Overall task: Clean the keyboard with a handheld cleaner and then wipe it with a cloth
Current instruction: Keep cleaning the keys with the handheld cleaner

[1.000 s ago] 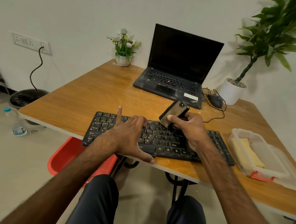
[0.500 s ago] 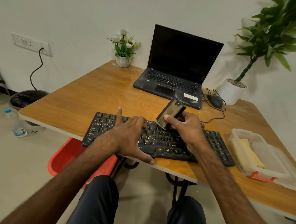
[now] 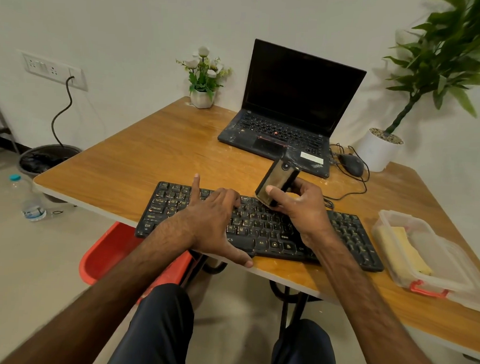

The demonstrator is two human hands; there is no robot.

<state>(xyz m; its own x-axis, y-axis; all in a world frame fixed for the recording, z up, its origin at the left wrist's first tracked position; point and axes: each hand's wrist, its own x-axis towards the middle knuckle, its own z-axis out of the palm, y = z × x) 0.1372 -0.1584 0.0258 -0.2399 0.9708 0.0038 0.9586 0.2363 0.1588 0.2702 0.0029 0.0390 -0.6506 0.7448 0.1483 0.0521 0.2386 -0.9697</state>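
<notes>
Keyboard [image 3: 261,227] lay flat near the front edge of the wooden counter [image 3: 140,160], long side toward the seated person. Left hand [image 3: 211,222] rested palm-down on the keys left of centre, fingers spread wide, index finger pointing away, thumb reaching past the keyboard's near edge; it gripped nothing and appeared to be steadying the board. Right hand [image 3: 301,204] was closed around the handheld cleaner [image 3: 276,182], a small dark block with a brownish face and a round button near its top end, thumb across the front. The cleaner stood tilted, lower end down at the upper key rows just right of centre; whether it actually touched the keys could not be told. Judged stage: the cleaner pass in progress, somewhere mid-board. How much of the board was already covered could not be told; pale specks showed on the left keys. The cloth [image 3: 402,251], yellow and folded, sat in the clear plastic box [image 3: 445,279] at the right of the counter, well apart from both hands, so the wiping step looked not yet begun. Behind stood an open laptop [image 3: 289,115] with a dark screen.
</notes>
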